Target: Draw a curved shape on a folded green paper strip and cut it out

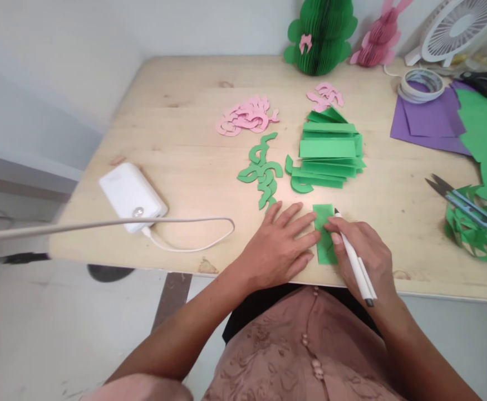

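A small green paper strip [325, 250] lies near the table's front edge, with faint dark lines on it. My left hand [283, 245] rests flat with fingers spread, its fingertips on the strip's left edge. In my right hand [362, 253] is a white pen [358, 267], its dark tip pointing up and away beside the strip's top right corner. The fingers of that hand touch the strip's right side. Just beyond are folded green paper strips [329, 147] and a pile of curved green cutouts [262, 170].
Pink cutouts [249, 116] lie farther back. On the left are a white power bank [128, 192] and its cable. To the right are scissors [464, 203], green scraps [477, 234], purple paper [431, 120] and tape rolls [422, 86]. A fan [462, 28] stands behind.
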### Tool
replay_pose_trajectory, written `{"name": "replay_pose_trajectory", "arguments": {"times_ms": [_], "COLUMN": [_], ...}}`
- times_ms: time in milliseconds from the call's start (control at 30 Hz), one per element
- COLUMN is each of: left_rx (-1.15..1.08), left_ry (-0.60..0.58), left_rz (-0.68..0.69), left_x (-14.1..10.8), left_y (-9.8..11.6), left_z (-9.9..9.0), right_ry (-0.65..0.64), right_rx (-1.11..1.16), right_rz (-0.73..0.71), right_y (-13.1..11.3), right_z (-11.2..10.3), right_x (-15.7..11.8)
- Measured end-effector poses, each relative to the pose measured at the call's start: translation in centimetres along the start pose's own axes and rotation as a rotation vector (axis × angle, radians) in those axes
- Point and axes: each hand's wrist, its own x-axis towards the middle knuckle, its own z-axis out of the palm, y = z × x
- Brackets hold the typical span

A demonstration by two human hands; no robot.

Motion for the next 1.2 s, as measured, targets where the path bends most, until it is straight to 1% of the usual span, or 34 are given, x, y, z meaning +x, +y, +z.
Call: {"name": "replay_pose_trajectory", "arguments": {"times_ms": [267,467,767,1000,1200], "left_rx": [0.009,0.012,-0.030,-0.059,-0.039], "left_ry": [0.007,0.008,-0.040,-0.016,0.001], "left_rz": [0.007,0.005,0.012,0.040,0.069], "left_x": [0.0,0.0,-0.1,-0.4,-0.4], "left_y": [-0.1,0.0,-0.3,-1.0,-1.2], "left_z": [0.1,0.2,-0.3,-0.3,-0.4], "right_ry": [0.018,0.016,0.023,0.029,0.026], "right_rx": [0.004,0.026,0.063,0.062,0.062], "right_rz": [-0.034,-0.024,-0.026,-0.031,-0.028], "right_y": [0.4,0.3,0.5,0.6,0.5], "right_z": [0.2,0.1,0.2,0.3,0.3], "right_x": [-0.2,-0.2,-0.2,-0.3,-0.3]}}
